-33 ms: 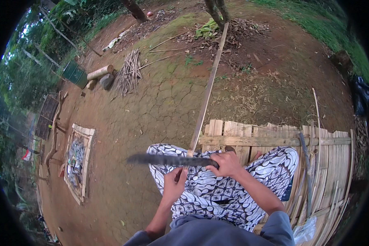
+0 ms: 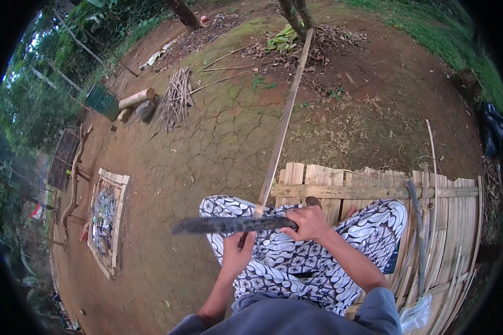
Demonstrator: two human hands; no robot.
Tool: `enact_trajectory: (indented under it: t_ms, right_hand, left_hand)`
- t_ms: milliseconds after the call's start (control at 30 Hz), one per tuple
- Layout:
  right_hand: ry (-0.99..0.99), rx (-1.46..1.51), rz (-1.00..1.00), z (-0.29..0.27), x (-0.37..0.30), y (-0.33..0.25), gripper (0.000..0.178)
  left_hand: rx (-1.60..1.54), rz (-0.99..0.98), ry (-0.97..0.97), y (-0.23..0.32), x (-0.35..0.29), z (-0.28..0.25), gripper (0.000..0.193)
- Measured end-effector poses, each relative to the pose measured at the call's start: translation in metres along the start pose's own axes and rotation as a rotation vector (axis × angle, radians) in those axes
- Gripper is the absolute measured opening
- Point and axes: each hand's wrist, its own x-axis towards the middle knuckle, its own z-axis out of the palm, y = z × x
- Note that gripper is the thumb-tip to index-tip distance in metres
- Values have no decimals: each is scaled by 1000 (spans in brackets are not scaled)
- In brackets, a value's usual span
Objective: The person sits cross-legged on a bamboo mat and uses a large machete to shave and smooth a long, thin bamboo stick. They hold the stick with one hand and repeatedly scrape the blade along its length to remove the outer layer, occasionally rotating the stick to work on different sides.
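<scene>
My right hand (image 2: 307, 223) is closed round the handle of a machete (image 2: 223, 225). Its broad dark blade points left, lying across the near end of a long, narrow strip of wood or bamboo (image 2: 285, 120). Just below the blade my left hand (image 2: 237, 251) pinches that near end between thumb and fingers; the fingertips are partly hidden. A small dark piece shows at these fingers, its kind unclear. From my lap the strip runs away to the foot of a tree (image 2: 297, 17). Both hands are above my patterned trousers (image 2: 285, 245).
I sit cross-legged at a slatted bamboo platform (image 2: 341, 192), with loose strips and a grey rod (image 2: 418, 234) to the right. Thin shavings (image 2: 341, 134) litter the ground ahead. To the left are a framed pit of rubbish (image 2: 120, 223), a stick pile (image 2: 177, 97) and a green drum (image 2: 101, 101).
The machete blade has come slightly down toward my left hand and looks less blurred. My left hand and the long strip have hardly moved.
</scene>
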Motion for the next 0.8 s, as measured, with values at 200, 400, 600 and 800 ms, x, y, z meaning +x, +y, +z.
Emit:
enact_trajectory:
  t_ms: [200, 400, 600, 800]
  right_hand:
    - [98, 63, 119, 3, 10, 23, 34]
    - [18, 2, 87, 3, 1, 12, 36]
    - [5, -25, -65, 1, -1, 8, 37]
    - [141, 29, 44, -2, 7, 27, 35]
  left_hand:
    - [115, 31, 96, 6, 1, -15, 25]
    - [-56, -21, 134, 3, -6, -6, 26]
    - [53, 58, 79, -11, -7, -4, 24]
    - [161, 134, 90, 17, -17, -12, 24]
